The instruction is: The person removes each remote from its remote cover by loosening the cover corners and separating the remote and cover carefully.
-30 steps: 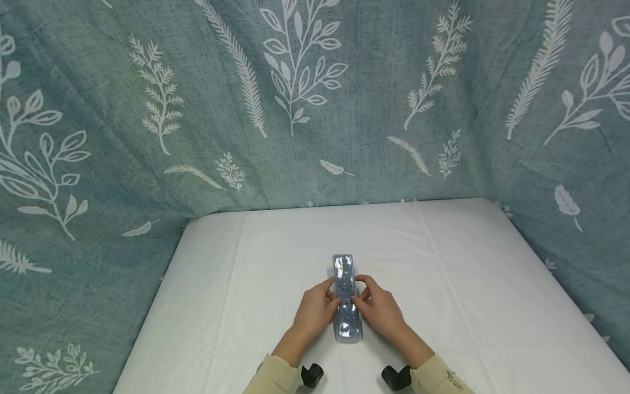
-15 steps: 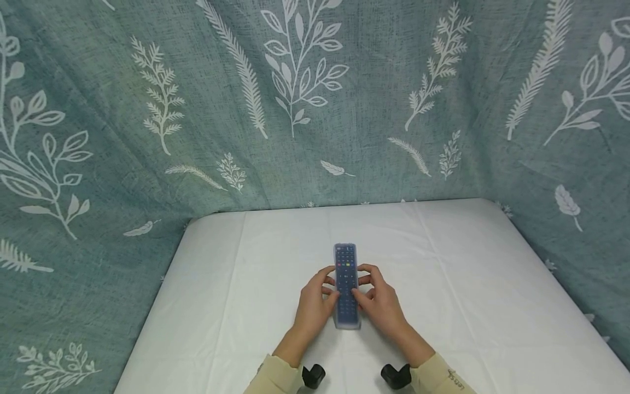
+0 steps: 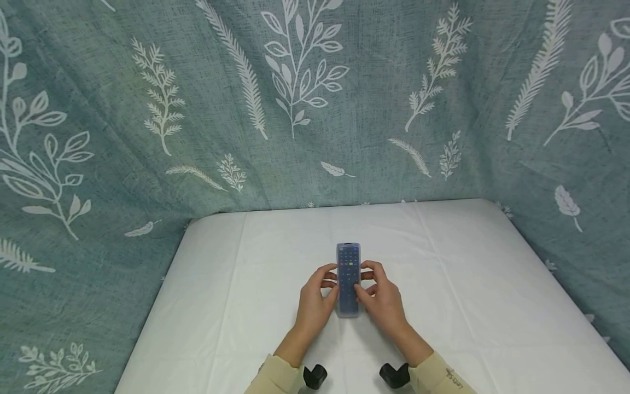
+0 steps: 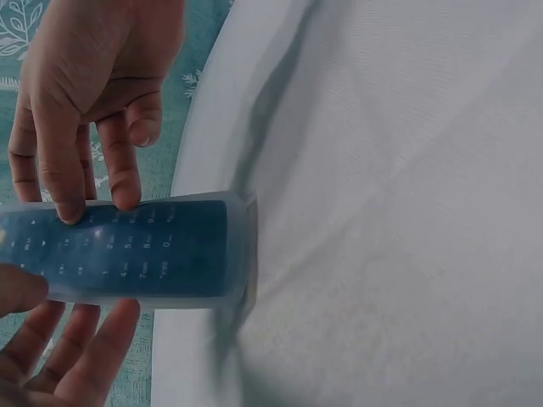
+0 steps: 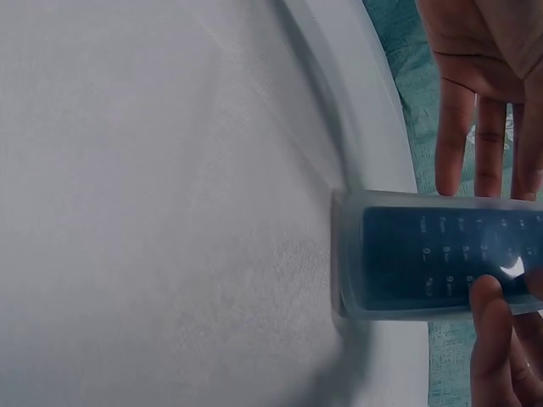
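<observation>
A: Where is the remote (image 3: 348,279)?

B: In the lower middle of the head view, on the white table (image 3: 467,306). It is long and dark, inside a clear cover, and it points up the frame toward the green leaf curtain (image 3: 315,98).

A: Where are the fingers?

B: One hand on each long side. The left hand (image 3: 315,302) is left of the remote, the right hand (image 3: 383,300) is right of it. The fingers of both are bent and hold the edges. In the left wrist view, fingertips (image 4: 69,208) of the far hand touch the remote's edge, and a thumb lies on the button side at the left edge of the frame.

A: Is the remote lying flat?

B: I cannot tell if it rests on the table or is lifted a bit.

A: How many things are there?

B: One remote, two hands, one table, one curtain. Two small black wrist cameras (image 3: 314,376) show near the bottom of the frame, by the sleeves.
</observation>
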Tool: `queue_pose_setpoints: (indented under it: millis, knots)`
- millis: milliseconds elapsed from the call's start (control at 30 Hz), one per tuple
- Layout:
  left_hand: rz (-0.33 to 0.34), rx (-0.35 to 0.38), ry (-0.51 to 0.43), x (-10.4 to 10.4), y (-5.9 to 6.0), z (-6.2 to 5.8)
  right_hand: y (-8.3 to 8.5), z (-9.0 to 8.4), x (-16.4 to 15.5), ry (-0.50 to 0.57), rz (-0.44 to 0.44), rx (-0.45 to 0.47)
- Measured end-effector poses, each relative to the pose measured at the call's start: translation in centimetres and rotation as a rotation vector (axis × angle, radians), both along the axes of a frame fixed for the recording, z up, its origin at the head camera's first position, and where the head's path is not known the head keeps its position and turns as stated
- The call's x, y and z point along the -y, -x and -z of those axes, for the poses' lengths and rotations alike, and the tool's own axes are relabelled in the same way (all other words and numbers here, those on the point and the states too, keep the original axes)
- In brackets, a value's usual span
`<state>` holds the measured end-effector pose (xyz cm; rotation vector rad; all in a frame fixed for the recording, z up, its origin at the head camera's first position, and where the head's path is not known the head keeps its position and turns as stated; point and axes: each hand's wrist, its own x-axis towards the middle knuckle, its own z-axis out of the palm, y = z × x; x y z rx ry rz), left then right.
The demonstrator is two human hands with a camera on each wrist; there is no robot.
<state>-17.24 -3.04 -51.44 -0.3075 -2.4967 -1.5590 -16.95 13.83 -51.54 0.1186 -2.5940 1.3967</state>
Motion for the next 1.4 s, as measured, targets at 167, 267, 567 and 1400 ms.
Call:
queue_pose_setpoints:
  millis: [167, 267, 567, 1400]
  knots:
    - [-0.012, 0.0, -0.09, -0.1, -0.1, -0.1, -0.1, 0.0, 0.1, -0.059, 0.03, -0.077]
    - [-0.01, -0.005, -0.135, -0.1, -0.2, -0.2, -0.2, -0.1, 0.2, -0.09, 0.045, -0.089]
    - [-0.008, 0.012, -0.216, 0.0, -0.2, -0.1, -0.5, -0.1, 0.3, -0.098, 0.067, -0.064]
    - [0.141, 0.625, -0.544, 0.6, 0.1, -0.1, -0.8, 1.1, -0.1, -0.088, -0.016, -0.314]
